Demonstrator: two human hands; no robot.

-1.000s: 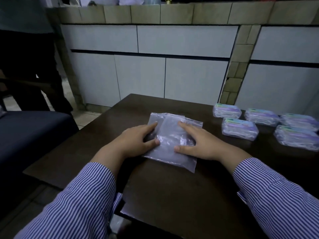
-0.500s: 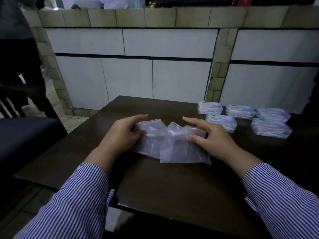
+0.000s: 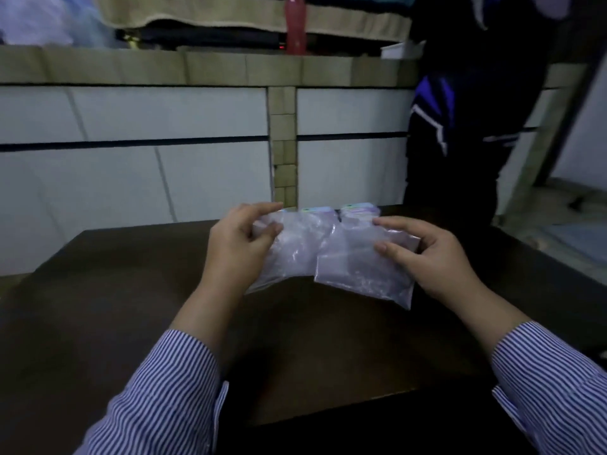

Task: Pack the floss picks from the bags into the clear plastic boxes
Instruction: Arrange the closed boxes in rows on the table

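Two clear plastic bags hang side by side above the dark table. My left hand pinches the top of the left bag. My right hand grips the upper right corner of the right bag, which overlaps the left one. Their contents look pale and blurred. Behind the bags, the tops of clear plastic boxes with coloured labels peek out at the table's far edge; most of them are hidden.
A tiled counter with white panels stands behind the table. A person in dark clothes stands at the far right. A pink bottle sits on the counter top.
Both hands have lifted the bags off the table and drawn them apart. The view has swung right and up, so the boxes now sit behind the bags.
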